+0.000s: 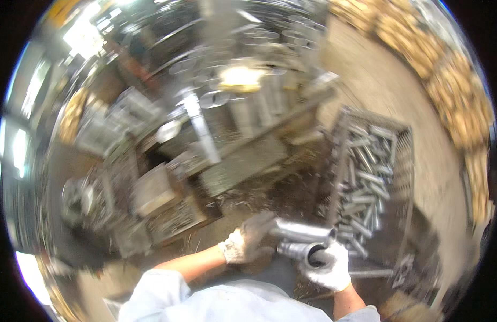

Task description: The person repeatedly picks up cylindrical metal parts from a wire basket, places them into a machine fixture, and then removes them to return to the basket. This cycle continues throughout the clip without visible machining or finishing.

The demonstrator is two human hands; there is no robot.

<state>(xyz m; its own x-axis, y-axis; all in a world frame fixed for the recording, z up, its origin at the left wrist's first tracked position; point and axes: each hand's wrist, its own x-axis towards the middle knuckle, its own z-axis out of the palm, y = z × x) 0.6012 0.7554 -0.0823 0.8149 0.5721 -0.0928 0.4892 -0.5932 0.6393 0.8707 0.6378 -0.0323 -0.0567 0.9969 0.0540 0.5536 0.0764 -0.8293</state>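
My right hand [330,268], in a white glove, is closed on a shiny metal tube [295,250] whose open end faces it. Some of its fingers reach into or over that opening. Just above lies a second metal tube [303,231], nearly parallel; its right end is close to the same glove, and what supports it is not clear. At the left ends of the tubes is my left hand [252,239], its glove darkened over the fingers. Thumb and fingers stand apart there, the fingertips by the upper tube's end. Blur hides whether they touch it.
A crate [408,161] full of small metal tubes [366,182] stands to the right. Ahead is a low workbench [243,166] with upright metal cylinders and a long bright bar [200,126]. Boxes [153,190] sit to the left. Stacked tan sacks [455,91] line the far right.
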